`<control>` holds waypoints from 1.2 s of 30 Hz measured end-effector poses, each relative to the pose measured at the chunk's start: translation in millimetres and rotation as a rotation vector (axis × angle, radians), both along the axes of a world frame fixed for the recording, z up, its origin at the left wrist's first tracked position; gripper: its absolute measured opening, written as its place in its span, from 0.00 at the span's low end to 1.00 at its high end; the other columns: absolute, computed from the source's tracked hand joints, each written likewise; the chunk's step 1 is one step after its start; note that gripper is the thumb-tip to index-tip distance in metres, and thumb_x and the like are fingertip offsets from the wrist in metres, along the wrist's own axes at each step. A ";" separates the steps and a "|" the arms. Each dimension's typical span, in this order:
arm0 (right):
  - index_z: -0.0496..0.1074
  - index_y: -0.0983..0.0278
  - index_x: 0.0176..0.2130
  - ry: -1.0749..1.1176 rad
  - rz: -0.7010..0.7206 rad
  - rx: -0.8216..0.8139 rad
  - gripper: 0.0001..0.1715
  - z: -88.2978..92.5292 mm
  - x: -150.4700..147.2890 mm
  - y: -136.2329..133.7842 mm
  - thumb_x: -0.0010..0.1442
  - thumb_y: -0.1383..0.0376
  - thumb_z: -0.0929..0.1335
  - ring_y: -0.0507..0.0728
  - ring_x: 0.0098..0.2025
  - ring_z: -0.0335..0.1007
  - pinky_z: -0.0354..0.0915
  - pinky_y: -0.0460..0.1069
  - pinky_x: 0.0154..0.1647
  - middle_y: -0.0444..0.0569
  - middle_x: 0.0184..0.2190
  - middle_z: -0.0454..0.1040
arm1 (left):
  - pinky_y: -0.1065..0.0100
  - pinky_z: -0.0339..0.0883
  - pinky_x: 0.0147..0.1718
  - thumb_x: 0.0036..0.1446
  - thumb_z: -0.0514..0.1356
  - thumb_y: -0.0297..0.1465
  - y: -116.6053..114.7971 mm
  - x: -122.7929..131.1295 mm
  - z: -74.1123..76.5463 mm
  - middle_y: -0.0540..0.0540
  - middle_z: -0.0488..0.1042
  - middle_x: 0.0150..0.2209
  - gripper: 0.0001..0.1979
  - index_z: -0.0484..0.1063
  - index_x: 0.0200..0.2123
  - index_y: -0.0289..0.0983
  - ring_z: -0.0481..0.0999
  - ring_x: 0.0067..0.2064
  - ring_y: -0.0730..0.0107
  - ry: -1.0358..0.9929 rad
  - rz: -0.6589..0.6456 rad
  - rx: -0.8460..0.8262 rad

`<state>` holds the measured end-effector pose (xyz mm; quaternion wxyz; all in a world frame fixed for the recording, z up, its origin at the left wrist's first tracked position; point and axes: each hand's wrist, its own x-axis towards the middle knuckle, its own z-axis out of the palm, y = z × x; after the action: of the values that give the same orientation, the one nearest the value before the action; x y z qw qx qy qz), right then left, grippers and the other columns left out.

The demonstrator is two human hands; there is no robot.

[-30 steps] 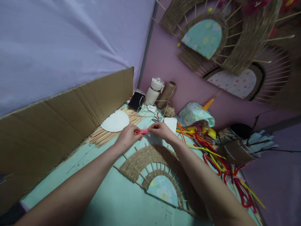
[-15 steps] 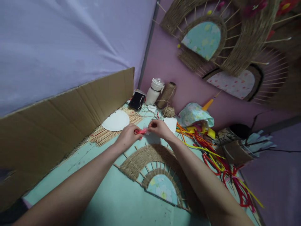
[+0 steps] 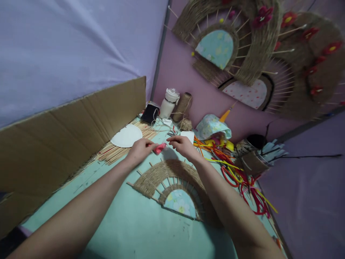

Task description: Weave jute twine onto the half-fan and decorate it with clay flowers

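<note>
My left hand is closed, its thumb and fingertips at a small coral-pink piece whose exact kind I cannot make out. Just right of it, my right hand hovers with fingers bent and slightly apart, nothing visible in them. Below both hands lies a half-round fan-shaped weaving of brown twine over thin sticks. Its centre is a floral fabric half-circle. My right forearm covers the weaving's right side.
Thin sticks lie under a white paper disc by the cardboard panel. A white bottle, twine spool and twine ball stand behind. Coloured pipe cleaners and red-handled scissors lie right. Finished weavings hang above.
The right hand has drawn slightly away from the pink piece, its fingers loosening. Clear plastic seen between the hands earlier no longer shows. The camera view has turned a little right.
</note>
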<state>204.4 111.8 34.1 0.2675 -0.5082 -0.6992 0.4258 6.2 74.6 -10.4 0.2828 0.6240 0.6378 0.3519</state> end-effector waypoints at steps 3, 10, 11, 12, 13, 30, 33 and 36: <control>0.77 0.63 0.35 0.189 -0.097 -0.124 0.13 -0.1 -1.5 -8.6 0.49 0.68 0.66 0.51 0.31 0.66 0.60 0.45 0.29 0.47 0.33 0.76 | 0.67 0.60 0.30 0.52 0.59 0.44 0.2 -1.6 1.4 0.45 0.78 0.28 0.18 0.80 0.31 0.36 0.73 0.31 0.63 -0.148 0.077 0.005; 0.75 0.62 0.32 0.558 -0.178 -0.430 0.11 7.0 -2.0 -26.9 0.44 0.70 0.68 0.49 0.29 0.65 0.59 0.44 0.28 0.42 0.28 0.72 | 0.73 0.57 0.23 0.45 0.65 0.36 -5.0 10.7 -1.8 0.50 0.71 0.23 0.17 0.77 0.36 0.30 0.66 0.24 0.76 -0.743 0.063 -0.098; 0.75 0.62 0.32 0.570 -0.188 -0.446 0.11 8.4 -2.0 -29.2 0.44 0.70 0.69 0.49 0.29 0.65 0.59 0.44 0.28 0.42 0.26 0.71 | 0.73 0.58 0.24 0.45 0.66 0.34 -6.0 12.8 -1.4 0.50 0.71 0.23 0.16 0.77 0.36 0.30 0.66 0.25 0.76 -0.780 0.052 -0.109; 0.75 0.62 0.32 0.578 -0.198 -0.458 0.11 9.8 -1.9 -31.2 0.45 0.70 0.69 0.49 0.29 0.65 0.59 0.44 0.29 0.42 0.25 0.71 | 0.73 0.59 0.24 0.44 0.66 0.32 -7.0 14.5 -0.2 0.49 0.72 0.24 0.14 0.77 0.36 0.31 0.67 0.25 0.77 -0.817 0.049 -0.126; 0.74 0.62 0.33 0.586 -0.207 -0.465 0.11 11.1 -1.7 -33.3 0.45 0.70 0.69 0.50 0.29 0.66 0.60 0.44 0.29 0.42 0.25 0.71 | 0.74 0.60 0.24 0.45 0.66 0.29 -8.1 15.8 1.6 0.49 0.73 0.25 0.13 0.76 0.36 0.31 0.67 0.25 0.77 -0.860 0.052 -0.151; 0.74 0.61 0.37 0.579 -0.513 0.181 0.08 46.9 36.2 -177.8 0.56 0.60 0.69 0.51 0.30 0.66 0.65 0.47 0.31 0.45 0.29 0.72 | 0.84 0.64 0.22 0.62 0.48 0.16 -68.3 93.2 56.5 0.49 0.67 0.28 0.16 0.71 0.46 0.31 0.68 0.24 0.84 -1.804 -0.273 -0.721; 0.74 0.61 0.38 0.429 -0.642 0.312 0.08 32.5 43.5 -197.3 0.59 0.60 0.68 0.53 0.32 0.69 0.67 0.47 0.32 0.47 0.31 0.74 | 0.83 0.69 0.28 0.60 0.48 0.15 -83.5 108.2 55.2 0.44 0.72 0.34 0.19 0.72 0.48 0.32 0.73 0.30 0.82 -1.799 -0.236 -0.777; 0.74 0.60 0.40 0.332 -0.677 0.416 0.08 21.2 51.3 -207.4 0.61 0.62 0.67 0.54 0.34 0.71 0.69 0.48 0.34 0.48 0.34 0.75 | 0.81 0.72 0.32 0.63 0.51 0.21 -91.9 120.4 49.0 0.41 0.74 0.35 0.13 0.74 0.45 0.28 0.75 0.34 0.78 -1.799 -0.205 -0.827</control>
<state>255.7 -95.7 55.2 0.5977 -0.5689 -0.5114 0.2400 126.6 -17.3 38.5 0.8854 0.0296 0.2015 0.4178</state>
